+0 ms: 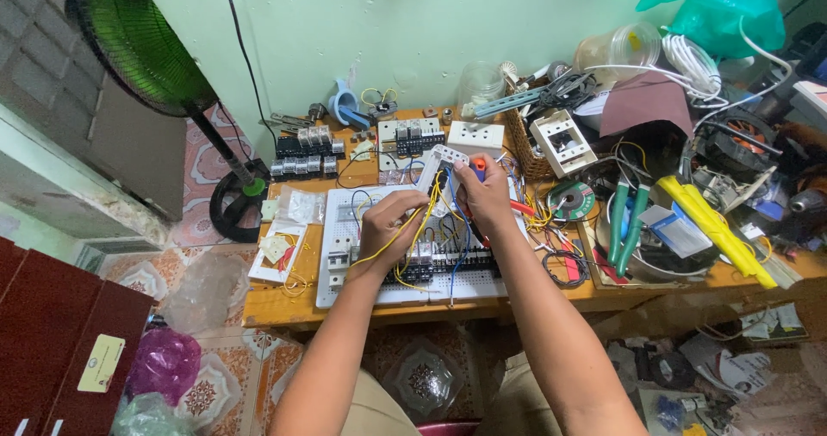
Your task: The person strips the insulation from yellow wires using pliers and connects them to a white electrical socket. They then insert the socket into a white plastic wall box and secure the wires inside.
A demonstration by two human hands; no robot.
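Wiring step in hand: our left hand (389, 221) pinches yellow wires (419, 229) over the white perforated panel (340, 272) at the bench's front edge; right hand (485, 190) grips an orange-handled screwdriver (476, 168) at the white switch frame (438, 165). Next, we judge, calls for steady terminal tightening.

I see yellow wires (405, 233) on the white board (345, 285), a green fan (142, 44), and patterned floor tiles (207, 165).

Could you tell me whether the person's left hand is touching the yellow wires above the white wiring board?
Touching. The head view shows the left hand closed around the yellow wires, which run out from between its fingers down to the white wiring board.
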